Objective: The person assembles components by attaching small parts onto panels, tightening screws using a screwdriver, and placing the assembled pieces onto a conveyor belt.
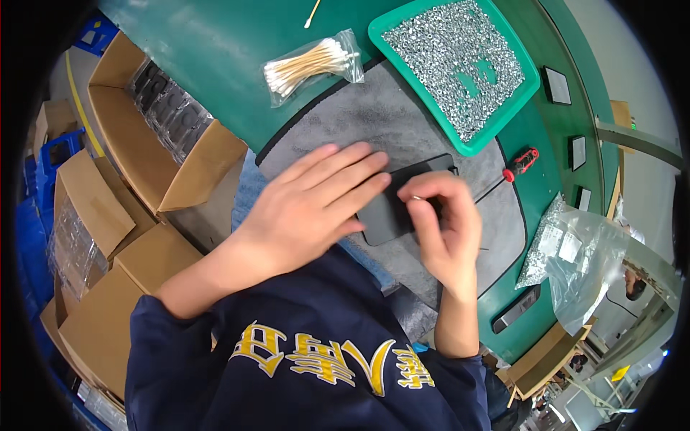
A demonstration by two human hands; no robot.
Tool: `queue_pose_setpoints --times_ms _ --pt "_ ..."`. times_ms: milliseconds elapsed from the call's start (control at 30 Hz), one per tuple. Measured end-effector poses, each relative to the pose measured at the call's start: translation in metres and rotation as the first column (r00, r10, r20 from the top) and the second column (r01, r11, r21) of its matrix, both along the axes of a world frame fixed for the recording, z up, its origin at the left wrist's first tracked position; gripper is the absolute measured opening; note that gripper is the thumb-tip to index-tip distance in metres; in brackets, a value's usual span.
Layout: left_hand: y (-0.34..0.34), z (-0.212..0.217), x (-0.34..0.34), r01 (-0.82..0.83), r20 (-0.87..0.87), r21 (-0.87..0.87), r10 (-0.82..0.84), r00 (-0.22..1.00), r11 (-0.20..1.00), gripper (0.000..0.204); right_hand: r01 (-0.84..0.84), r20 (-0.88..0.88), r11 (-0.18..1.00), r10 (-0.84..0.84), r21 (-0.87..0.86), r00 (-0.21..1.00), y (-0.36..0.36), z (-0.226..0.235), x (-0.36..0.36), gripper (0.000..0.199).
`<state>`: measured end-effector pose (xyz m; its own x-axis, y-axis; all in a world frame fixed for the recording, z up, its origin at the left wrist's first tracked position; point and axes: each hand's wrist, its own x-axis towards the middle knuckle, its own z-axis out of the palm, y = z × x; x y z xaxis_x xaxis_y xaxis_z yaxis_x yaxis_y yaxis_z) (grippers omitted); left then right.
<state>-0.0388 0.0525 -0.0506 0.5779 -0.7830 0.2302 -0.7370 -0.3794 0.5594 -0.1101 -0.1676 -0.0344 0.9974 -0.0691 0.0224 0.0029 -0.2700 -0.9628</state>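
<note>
A flat black rectangular panel lies on a grey cloth mat in front of me. My left hand is open, its fingers stretched out flat with the tips at the panel's left edge. Over the panel's right side, my right hand is closed in a pinch. Between its thumb and forefinger shows a tiny shiny metal nut, mostly hidden by the fingers. Beyond the mat, partly resting on it, a green tray holds many small metal nuts.
A screwdriver with a red and black handle lies right of the mat. Cotton swabs in a clear bag lie at the far left. A bag of metal parts and a dark device sit at right. Open cardboard boxes stand at left.
</note>
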Motion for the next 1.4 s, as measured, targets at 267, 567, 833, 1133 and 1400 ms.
queue_pose_setpoints --times_ms 267,567,833,1133,1400 --pt "0.033 0.017 -0.024 -0.403 -0.119 -0.098 0.392 0.912 0.91 0.052 -0.014 0.06 0.948 0.035 -0.319 0.998 0.0 0.022 0.008 0.016" --pt "-0.022 0.009 -0.031 -0.22 -0.156 -0.534 0.161 0.975 0.816 0.032 -0.019 -0.118 0.954 -0.017 -0.299 0.993 0.007 0.046 -0.003 0.015" --pt "-0.029 0.002 -0.035 -0.089 -0.146 -0.504 0.017 0.989 0.859 0.026 0.113 -0.085 0.7 -0.242 -0.705 0.966 -0.043 0.045 -0.025 0.011" --pt "-0.016 -0.006 -0.034 -0.124 -0.147 -0.483 0.059 0.987 0.867 0.024 0.174 -0.126 0.671 -0.374 -0.721 0.919 -0.095 0.053 -0.041 0.018" --pt "-0.01 -0.012 -0.036 -0.085 -0.108 -0.461 0.039 0.993 0.883 0.027 0.014 0.06 0.362 0.117 -0.932 0.991 -0.139 0.038 0.017 0.034"
